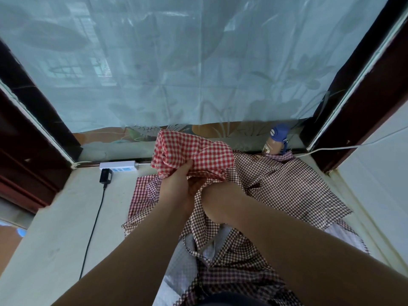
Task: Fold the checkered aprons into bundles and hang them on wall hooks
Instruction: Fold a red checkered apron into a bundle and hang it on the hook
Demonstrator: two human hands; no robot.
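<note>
A red-and-white checkered apron (194, 154) is bunched into a loose bundle and held up above the window ledge. My left hand (176, 184) grips its lower edge from below, thumb on the cloth. My right hand (218, 199) is close beside it, with its fingers tucked under the bundle and hidden there. Beneath both hands, several brown-and-white checkered aprons (287, 186) lie spread and crumpled over the ledge (57, 239), trailing towards me. No wall hooks are in view.
A white power strip (118, 166) with a black plug (105, 176) and cable lies at the back left of the ledge. A bottle with a blue cap (277, 140) stands at the back right. A pale curtain (198, 62) hangs over the window between dark wooden frames.
</note>
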